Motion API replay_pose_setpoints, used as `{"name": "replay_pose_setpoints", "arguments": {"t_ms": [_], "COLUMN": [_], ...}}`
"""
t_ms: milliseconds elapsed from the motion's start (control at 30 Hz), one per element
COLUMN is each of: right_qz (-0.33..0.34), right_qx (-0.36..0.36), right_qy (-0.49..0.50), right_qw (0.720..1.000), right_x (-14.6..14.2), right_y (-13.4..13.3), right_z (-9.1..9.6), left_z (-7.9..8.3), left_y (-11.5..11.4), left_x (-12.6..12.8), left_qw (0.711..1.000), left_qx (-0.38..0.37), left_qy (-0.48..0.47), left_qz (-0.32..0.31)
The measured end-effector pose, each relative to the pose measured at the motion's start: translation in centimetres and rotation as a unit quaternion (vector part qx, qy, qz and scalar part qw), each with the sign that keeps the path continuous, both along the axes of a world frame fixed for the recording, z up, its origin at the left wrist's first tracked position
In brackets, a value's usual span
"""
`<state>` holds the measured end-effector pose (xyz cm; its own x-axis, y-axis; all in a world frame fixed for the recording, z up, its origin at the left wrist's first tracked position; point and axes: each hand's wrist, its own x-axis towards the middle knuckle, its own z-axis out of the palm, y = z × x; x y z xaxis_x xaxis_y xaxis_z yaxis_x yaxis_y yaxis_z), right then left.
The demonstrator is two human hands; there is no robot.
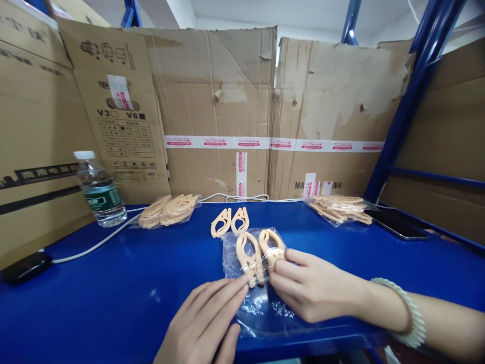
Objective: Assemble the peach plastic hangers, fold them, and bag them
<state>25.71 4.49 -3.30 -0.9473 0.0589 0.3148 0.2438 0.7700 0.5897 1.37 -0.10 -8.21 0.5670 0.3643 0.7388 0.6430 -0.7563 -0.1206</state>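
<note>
A clear plastic bag lies on the blue table near its front edge, with peach plastic clips half inside it. My left hand rests on the bag's left side, fingers together, their tips pinching the lower end of one clip. My right hand, with a pale bead bracelet on the wrist, has curled fingers gripping another clip at the bag's right side. Two loose clips lie just beyond the bag.
A bag of clips sits at the back left and another at the back right. A water bottle stands at the left. A white cable runs to a black device. A phone lies right. Cardboard boxes wall the back.
</note>
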Motion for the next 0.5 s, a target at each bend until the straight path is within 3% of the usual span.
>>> {"name": "replay_pose_setpoints", "arguments": {"t_ms": [167, 300, 367, 500], "right_qz": [-0.032, 0.043, 0.041, -0.021], "right_qx": [-0.043, -0.226, -0.28, -0.24], "right_qy": [0.008, 0.068, 0.126, 0.127], "right_qw": [0.999, 0.971, 0.951, 0.962], "right_x": [0.1, 0.3, 0.1, -1.1], "right_y": [0.0, 0.6, 2.2, 8.7], "right_z": [0.4, 2.0, 2.7, 2.7], "left_z": [0.0, 0.0, 0.1, 0.2], "left_y": [0.1, 0.1, 0.0, -0.1], "left_x": [0.0, 0.0, 0.1, 0.1], "left_qw": [1.0, 0.999, 0.999, 0.999], "left_qx": [0.017, 0.021, 0.022, 0.031], "left_qy": [0.025, 0.031, 0.032, 0.026], "left_qz": [-0.01, -0.016, -0.014, -0.012]}}
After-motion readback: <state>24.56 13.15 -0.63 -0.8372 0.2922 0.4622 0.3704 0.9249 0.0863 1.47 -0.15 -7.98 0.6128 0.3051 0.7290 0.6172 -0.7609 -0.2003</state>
